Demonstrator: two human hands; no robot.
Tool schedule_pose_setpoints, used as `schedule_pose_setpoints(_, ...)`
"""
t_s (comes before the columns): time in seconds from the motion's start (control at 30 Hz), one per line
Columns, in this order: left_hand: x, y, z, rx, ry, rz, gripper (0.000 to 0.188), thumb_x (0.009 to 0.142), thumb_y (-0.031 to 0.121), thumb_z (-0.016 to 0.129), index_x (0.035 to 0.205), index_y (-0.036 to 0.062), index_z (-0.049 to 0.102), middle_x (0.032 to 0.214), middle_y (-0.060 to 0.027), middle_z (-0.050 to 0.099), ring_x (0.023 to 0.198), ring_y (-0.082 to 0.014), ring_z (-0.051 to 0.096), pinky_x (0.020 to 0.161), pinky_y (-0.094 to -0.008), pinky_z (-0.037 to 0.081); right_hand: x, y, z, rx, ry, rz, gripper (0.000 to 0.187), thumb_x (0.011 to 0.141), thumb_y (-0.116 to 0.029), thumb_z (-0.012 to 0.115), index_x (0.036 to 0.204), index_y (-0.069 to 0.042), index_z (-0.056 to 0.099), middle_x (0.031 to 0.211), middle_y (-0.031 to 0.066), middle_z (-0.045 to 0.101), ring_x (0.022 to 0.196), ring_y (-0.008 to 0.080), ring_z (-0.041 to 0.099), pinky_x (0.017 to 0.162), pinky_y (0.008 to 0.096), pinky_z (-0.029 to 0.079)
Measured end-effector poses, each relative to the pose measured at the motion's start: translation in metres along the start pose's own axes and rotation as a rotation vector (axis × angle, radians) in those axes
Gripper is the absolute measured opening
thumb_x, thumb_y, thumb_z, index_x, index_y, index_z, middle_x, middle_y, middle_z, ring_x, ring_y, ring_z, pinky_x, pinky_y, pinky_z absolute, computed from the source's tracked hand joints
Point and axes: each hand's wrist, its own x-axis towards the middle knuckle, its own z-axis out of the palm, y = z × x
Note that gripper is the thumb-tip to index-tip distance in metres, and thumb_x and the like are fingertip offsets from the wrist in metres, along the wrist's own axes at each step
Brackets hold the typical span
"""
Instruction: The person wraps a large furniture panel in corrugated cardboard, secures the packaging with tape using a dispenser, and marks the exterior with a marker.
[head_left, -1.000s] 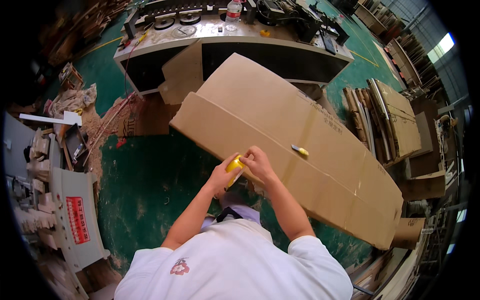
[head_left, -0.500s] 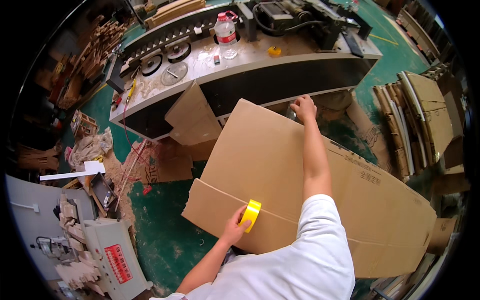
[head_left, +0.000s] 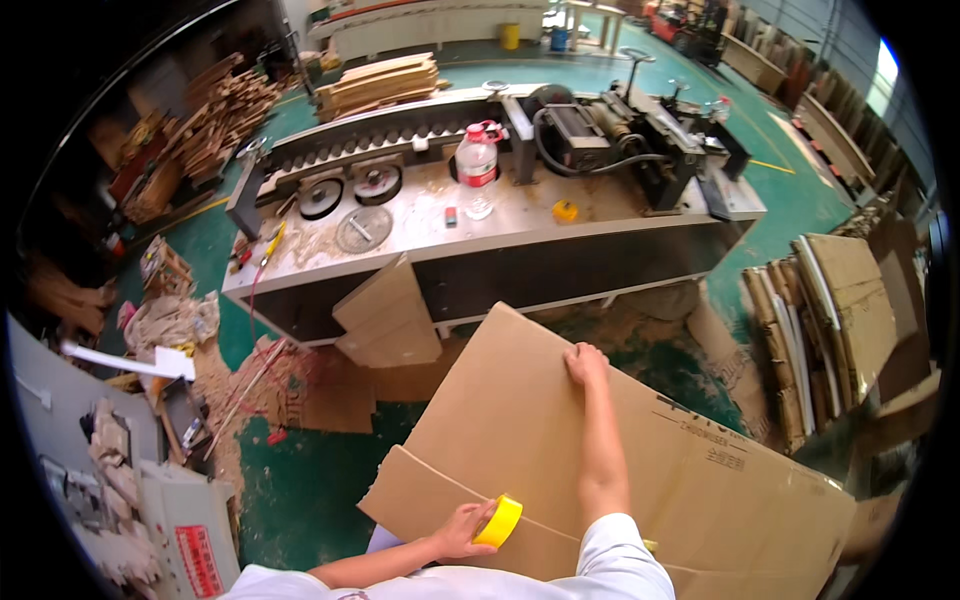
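With the right hand [head_left: 585, 363] pressed flat, fingers together, on the far edge of the cardboard [head_left: 520, 430] lying on the floor, the left hand [head_left: 462, 530], fingers clamped on the tape roll [head_left: 499, 521], should keep the roll low along the seam.

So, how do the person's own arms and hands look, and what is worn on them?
Both hands, the left hand and the right hand, are bare, with no gloves. No watch or ring is visible. The forearms are uncovered; a short white sleeve covers the right upper arm.
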Motion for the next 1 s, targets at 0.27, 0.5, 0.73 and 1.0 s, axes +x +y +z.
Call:
schedule_pose_setpoints(0.27, 0.009, -0.018, -0.035, 0.155, -0.401, 0.347, 0.060, 0.088, 0.031, 0.068, 0.136, 0.0008, 0.046, 0.125, -0.0222, 0.059, 0.120, -0.0371, 0.055, 0.106, -0.0457, 0.039, -0.224, -0.041, 0.024, 0.690, 0.025, -0.018, 0.046, 0.090, -0.029, 0.067, 0.125, 0.000, 0.059, 0.125, 0.0180, 0.060, 0.117, 0.0275, 0.058, 0.101, 0.0389, 0.046)
schedule_pose_setpoints(0.5, -0.032, -0.021, -0.050, 0.195, -0.338, 0.509, 0.058, 0.084, 0.023, 0.066, 0.136, 0.0061, 0.048, 0.138, -0.0173, 0.050, 0.128, -0.0365, 0.049, 0.108, -0.0479, 0.037, -0.427, -0.109, 0.107, 0.900, 0.737, 0.404, 0.055, 0.087, -0.036, 0.071, 0.126, 0.000, 0.055, 0.111, 0.0134, 0.060, 0.098, 0.0243, 0.060, 0.086, 0.0365, 0.050)
schedule_pose_setpoints(0.73, -0.101, -0.016, -0.069, 0.357, -0.379, 0.599, 0.043, 0.083, 0.024, 0.066, 0.125, 0.0116, 0.059, 0.129, -0.0138, 0.056, 0.122, -0.0326, 0.054, 0.103, -0.0471, 0.042, -0.352, -0.152, 0.066, 0.925, 0.802, 0.602, 0.045, 0.085, -0.040, 0.073, 0.106, 0.000, 0.068, 0.094, 0.0110, 0.072, 0.085, 0.0205, 0.067, 0.076, 0.0343, 0.053)
schedule_pose_setpoints(1.0, -0.108, -0.025, -0.042, 1.114, -0.260, 0.448, 0.079, 0.073, 0.023, 0.067, 0.148, 0.0166, 0.041, 0.156, -0.0084, 0.034, 0.145, -0.0346, 0.027, 0.107, -0.0762, 0.020, -0.518, -0.162, 0.149, 1.282, 0.643, 0.642, 0.043, 0.086, -0.043, 0.075, 0.094, -0.002, 0.067, 0.082, 0.0026, 0.066, 0.070, 0.0115, 0.060, 0.065, 0.0305, 0.051)
